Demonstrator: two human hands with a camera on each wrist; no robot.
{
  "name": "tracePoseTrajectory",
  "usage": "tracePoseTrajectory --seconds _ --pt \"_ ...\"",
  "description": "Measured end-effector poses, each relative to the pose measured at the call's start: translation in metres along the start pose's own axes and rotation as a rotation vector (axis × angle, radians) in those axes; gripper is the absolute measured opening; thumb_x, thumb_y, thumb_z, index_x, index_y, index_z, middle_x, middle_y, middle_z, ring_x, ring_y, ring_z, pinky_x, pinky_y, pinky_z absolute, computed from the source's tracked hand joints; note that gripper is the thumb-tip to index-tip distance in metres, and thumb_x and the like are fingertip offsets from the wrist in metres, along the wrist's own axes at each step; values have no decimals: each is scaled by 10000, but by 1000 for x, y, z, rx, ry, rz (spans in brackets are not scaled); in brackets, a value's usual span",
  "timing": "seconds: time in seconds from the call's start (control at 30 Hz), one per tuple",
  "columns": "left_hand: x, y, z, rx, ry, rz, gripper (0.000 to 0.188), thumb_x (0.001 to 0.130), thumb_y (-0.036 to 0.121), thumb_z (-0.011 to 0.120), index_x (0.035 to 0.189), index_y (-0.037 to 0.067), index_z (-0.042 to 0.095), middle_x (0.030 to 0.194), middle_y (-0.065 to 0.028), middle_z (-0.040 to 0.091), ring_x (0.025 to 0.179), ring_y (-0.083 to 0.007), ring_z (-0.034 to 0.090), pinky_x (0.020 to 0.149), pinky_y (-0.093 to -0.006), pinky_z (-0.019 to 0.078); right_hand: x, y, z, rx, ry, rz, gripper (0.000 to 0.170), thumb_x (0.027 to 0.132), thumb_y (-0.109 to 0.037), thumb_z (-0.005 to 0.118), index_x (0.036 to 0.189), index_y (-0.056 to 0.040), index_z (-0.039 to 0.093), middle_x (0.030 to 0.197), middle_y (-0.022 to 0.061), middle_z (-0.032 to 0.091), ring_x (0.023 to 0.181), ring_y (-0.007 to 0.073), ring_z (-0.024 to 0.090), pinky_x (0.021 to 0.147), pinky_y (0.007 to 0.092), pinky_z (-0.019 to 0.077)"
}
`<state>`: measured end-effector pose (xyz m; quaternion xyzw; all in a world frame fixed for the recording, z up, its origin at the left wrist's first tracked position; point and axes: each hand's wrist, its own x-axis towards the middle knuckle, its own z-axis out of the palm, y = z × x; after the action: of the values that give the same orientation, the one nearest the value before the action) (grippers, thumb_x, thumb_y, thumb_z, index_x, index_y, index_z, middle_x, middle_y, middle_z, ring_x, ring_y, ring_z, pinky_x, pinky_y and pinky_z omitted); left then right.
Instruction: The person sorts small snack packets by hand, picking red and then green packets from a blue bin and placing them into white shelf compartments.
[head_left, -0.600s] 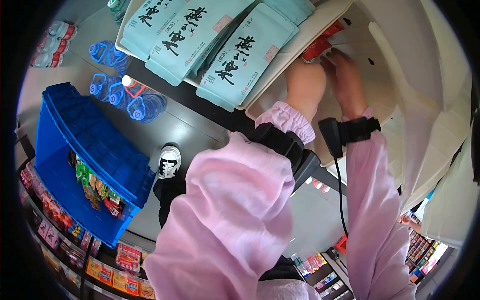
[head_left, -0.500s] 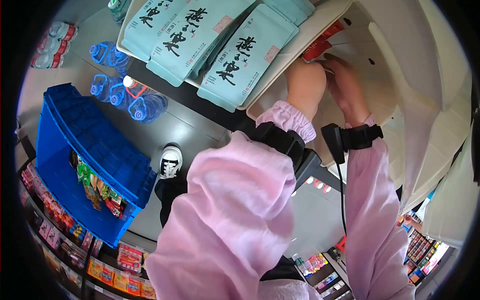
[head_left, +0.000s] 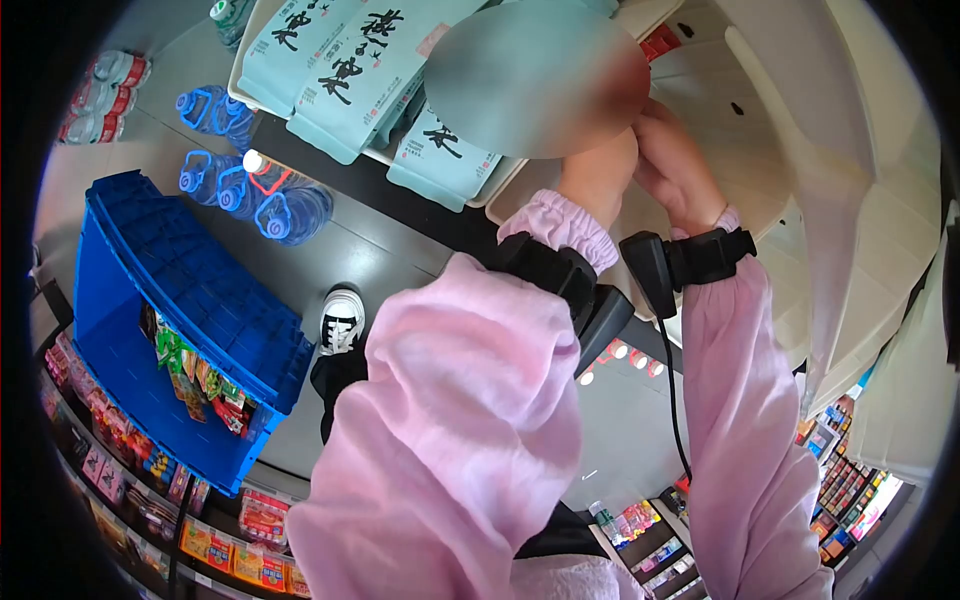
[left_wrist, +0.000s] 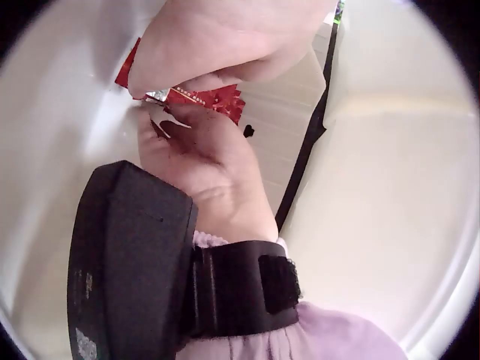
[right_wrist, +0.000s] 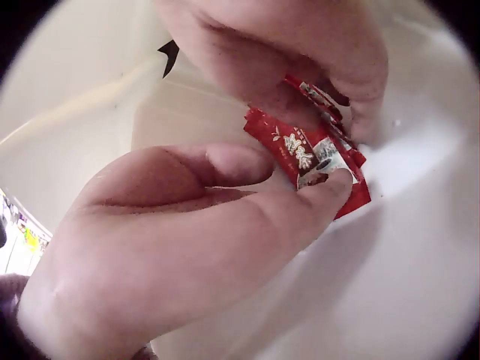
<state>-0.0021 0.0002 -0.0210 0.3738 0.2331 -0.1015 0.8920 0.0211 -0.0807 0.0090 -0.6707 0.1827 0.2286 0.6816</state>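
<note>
Both hands reach into a deep cream plastic bin (head_left: 735,85) holding small red packets (right_wrist: 289,150). In the right wrist view my right hand (right_wrist: 300,52) comes from the top, its fingers curled round red packets seen nearly edge-on. From the lower left my left hand (right_wrist: 180,232) stretches its forefinger onto a red packet with a silver-white panel, its thumb apart from the forefinger. The left wrist view shows my left hand (left_wrist: 232,37) above and my right hand (left_wrist: 210,154) below, both at the red packets (left_wrist: 217,99). A blurred oval hides part of the head view.
Beside this bin stands another filled with pale blue-green pouches (head_left: 350,70). A blue crate (head_left: 190,300) with assorted snack packets sits on the floor at left, near large water bottles (head_left: 290,215). Stocked shelves (head_left: 235,555) run along the bottom left.
My right hand has gone from reaching with extended fingers to bending in close beside my left hand. The head view has shifted slightly, and a blurred patch now covers part of the pouches.
</note>
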Motion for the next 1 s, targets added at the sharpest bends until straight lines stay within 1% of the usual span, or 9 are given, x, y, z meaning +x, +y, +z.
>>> tracePoseTrajectory --seconds 0.27,0.37,0.47,0.6,0.67,0.8,0.83,0.9,1.0 --pt "-15 7 -2 182 129 9 346 720 -21 380 1062 -5 426 969 -109 495 841 -177 472 756 -288 367 0 7 -3 -10 14 12 235 754 42 461 983 77 497 922 125 559 779 179 541 694 259 450" --pt "-29 30 -3 -12 47 -161 358 717 -19 380 1071 -14 434 966 -118 496 850 -181 463 752 -281 363 -2 4 2 40 16 19 221 750 30 483 965 78 498 889 116 551 782 179 530 683 257 449" --pt "-40 43 -5 55 59 -252 398 712 -18 377 1106 -22 432 968 -112 487 853 -180 457 738 -282 368 -3 6 -4 -72 27 54 209 781 -9 497 983 45 504 908 114 563 816 189 546 734 279 440" --pt "-67 22 -15 274 24 69 447 704 -38 369 1150 -38 407 1009 -111 491 870 -181 484 737 -308 394 -48 4 4 -14 92 -18 574 774 -30 533 1262 104 262 1176 185 409 1046 231 446 919 293 368" --pt "-102 35 -25 75 4 85 442 721 -41 383 1163 -37 400 1052 -119 492 929 -192 496 774 -310 402 -90 -6 19 -41 104 -59 565 808 -68 521 1292 58 258 1313 189 313 1173 242 381 975 306 321" --pt "-176 58 -85 -41 -144 43 399 785 -14 424 1183 -12 406 1103 -127 508 963 -204 526 833 -298 410 -169 -12 57 -115 111 -172 464 842 -82 488 1279 -8 348 1250 116 428 1128 202 440 920 301 357" --pt "-198 75 -101 -30 -101 -109 371 807 -11 413 1178 -11 416 1079 -121 528 961 -199 526 838 -303 414 -184 -9 68 -102 110 -154 431 850 -87 477 1261 -9 372 1226 106 453 1094 190 460 897 300 372" --pt "-235 86 -141 10 -64 -41 348 823 -7 405 1171 -7 430 1064 -121 539 952 -202 536 838 -304 424 -208 8 88 -61 34 -89 388 850 -83 477 1227 -17 408 1198 96 471 1042 181 487 877 297 386" --pt "-286 107 -198 56 219 -131 342 824 -9 400 1163 -4 441 1057 -132 549 947 -218 548 837 -298 435 -234 38 124 -94 -119 103 373 838 -74 492 1203 -37 421 1138 61 504 948 157 531 832 273 408"
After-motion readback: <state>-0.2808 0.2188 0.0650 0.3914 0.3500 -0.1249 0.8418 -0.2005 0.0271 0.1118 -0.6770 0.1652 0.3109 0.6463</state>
